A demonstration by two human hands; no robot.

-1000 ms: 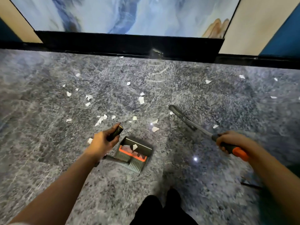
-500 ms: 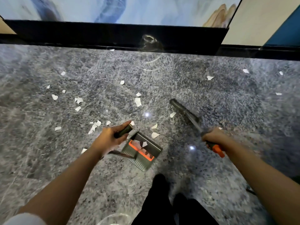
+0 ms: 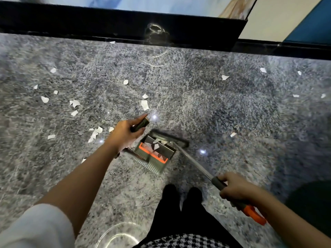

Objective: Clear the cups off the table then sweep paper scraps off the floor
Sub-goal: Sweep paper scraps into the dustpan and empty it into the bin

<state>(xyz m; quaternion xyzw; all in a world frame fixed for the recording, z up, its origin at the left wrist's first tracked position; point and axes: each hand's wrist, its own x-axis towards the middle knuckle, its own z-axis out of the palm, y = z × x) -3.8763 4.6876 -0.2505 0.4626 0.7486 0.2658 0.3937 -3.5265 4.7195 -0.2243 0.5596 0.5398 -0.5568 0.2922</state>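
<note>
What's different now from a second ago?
The broom swept in toward the person; its head now sits at the dustpan mouth, with scraps inside. The right hand pulled back with it. The left hand still grips the dustpan handle.

White paper scraps (image 3: 144,105) litter the speckled floor (image 3: 223,104).

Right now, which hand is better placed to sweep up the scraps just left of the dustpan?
Probably the right hand: it grips the broom, whose head sits at the dustpan mouth, near those scraps. The left hand only holds the dustpan's handle.
</note>
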